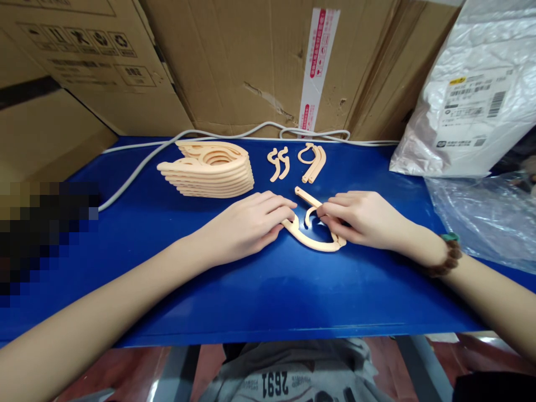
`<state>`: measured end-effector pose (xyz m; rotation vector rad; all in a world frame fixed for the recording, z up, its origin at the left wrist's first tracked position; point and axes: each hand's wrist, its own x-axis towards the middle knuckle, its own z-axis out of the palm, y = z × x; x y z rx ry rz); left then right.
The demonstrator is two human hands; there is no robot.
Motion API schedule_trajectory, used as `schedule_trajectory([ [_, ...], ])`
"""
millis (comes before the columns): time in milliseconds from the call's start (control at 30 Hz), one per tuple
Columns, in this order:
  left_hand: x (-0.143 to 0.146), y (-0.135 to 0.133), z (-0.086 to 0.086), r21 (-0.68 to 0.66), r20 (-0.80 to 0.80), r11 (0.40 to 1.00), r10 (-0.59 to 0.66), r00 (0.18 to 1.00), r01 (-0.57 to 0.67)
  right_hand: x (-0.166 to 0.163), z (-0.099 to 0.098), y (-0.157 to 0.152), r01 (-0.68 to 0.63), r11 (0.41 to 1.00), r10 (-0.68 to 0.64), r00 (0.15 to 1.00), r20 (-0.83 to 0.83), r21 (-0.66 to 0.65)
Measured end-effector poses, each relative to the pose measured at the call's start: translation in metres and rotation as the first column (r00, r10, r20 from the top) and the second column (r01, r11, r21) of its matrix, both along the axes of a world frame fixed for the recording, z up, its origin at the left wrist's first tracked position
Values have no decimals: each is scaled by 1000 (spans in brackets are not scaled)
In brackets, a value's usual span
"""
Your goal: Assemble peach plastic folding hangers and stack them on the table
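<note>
Both hands rest on a peach plastic hanger piece (312,243) lying flat on the blue table (268,301). My left hand (247,226) presses its left end with fingers curled over it. My right hand (362,218) pinches the right part, where a small hook and a straight arm (305,196) stick out. A stack of like peach hanger pieces (207,170) sits behind my left hand. Two small hooks (279,163) and a few arm pieces (314,162) lie at the back.
Cardboard boxes (251,61) wall off the back edge. A white cable (142,164) runs along the table's rear. A white plastic parcel (469,95) and a clear bag (486,218) fill the right side. A wooden bead bracelet (448,259) is on my right wrist.
</note>
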<state>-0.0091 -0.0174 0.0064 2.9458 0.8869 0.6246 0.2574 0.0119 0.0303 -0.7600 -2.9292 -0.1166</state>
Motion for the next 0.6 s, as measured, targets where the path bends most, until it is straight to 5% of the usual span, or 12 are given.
schedule_trajectory([
  [333, 3, 0, 0, 167, -66, 980, 118, 991, -105, -10, -2, -14, -31, 997, 29, 999, -36, -69],
  [600, 14, -13, 3, 42, 11, 975, 218, 976, -219, -19, -4, -26, -18, 996, 12, 998, -68, -85],
])
